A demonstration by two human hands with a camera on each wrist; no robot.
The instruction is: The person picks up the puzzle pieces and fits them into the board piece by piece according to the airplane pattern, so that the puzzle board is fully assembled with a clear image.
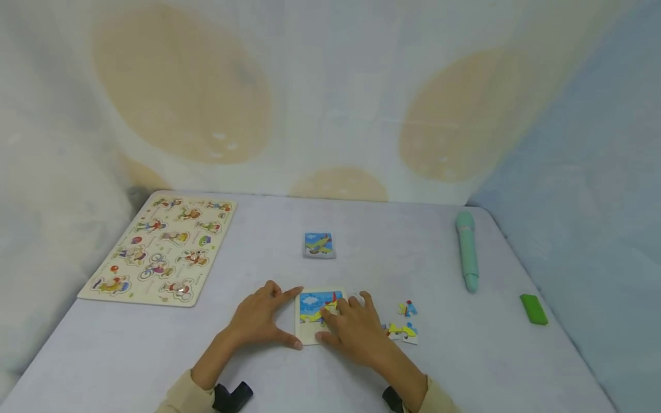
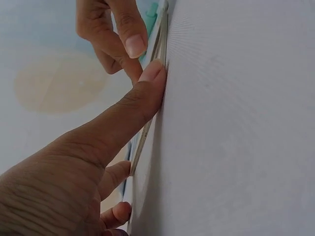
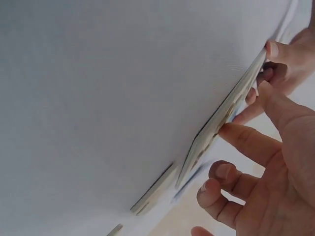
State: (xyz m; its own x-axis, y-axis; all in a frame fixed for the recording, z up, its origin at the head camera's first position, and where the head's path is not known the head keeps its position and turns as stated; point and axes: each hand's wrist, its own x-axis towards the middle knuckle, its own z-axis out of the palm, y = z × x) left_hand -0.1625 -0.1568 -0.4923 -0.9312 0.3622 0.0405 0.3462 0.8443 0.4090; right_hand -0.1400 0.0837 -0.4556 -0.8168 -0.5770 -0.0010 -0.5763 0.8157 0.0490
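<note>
A small square jigsaw board (image 1: 310,337) lies on the white table, showing a partly filled picture of blue sky and a yellow plane. My left hand (image 1: 260,315) holds its left side, index finger at the top corner and thumb at the bottom corner. Over the board's right part, my right hand (image 1: 356,332) presses the picture with its index fingertip; the thumb rests near the lower edge. What lies under that fingertip is hidden. Loose jigsaw pieces (image 1: 409,332) lie right of the right hand, partly covered by it. In the right wrist view the board (image 3: 224,115) appears nearly edge-on.
Behind the board lies a small square picture (image 1: 319,245) of a yellow plane. A large peg puzzle board (image 1: 170,246) occupies the far left. On the right are a mint-green pen-like stick (image 1: 467,252) and a green block (image 1: 533,310). Fabric walls (image 1: 335,103) stand around the table.
</note>
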